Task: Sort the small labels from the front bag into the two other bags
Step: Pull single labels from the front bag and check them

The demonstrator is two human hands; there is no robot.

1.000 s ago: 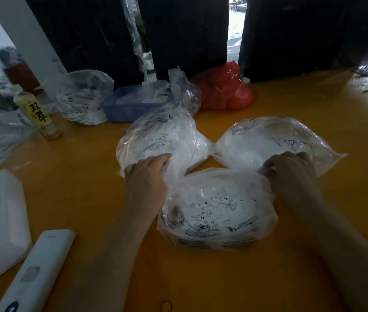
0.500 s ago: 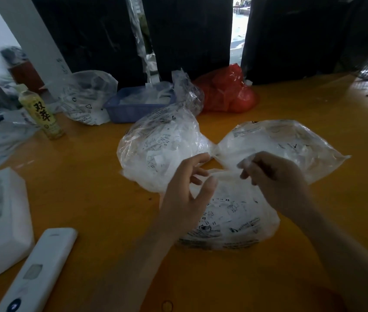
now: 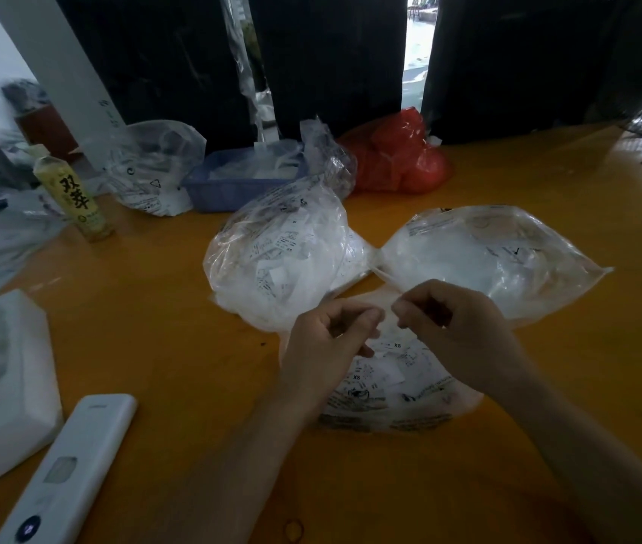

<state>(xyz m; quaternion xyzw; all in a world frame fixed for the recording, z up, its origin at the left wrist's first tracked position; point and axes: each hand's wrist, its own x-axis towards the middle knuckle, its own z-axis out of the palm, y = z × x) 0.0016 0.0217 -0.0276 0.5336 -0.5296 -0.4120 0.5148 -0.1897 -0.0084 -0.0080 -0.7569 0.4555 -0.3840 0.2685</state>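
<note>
Front bag of labels lies near the tabletop's front edge, its mouth turned away from the person, right under both hands. Left hand and right hand each pinch something pale between them, a label or the bag's mouth, I can't tell. Left bag and right bag sit just beyond, one nearer each hand.
</note>
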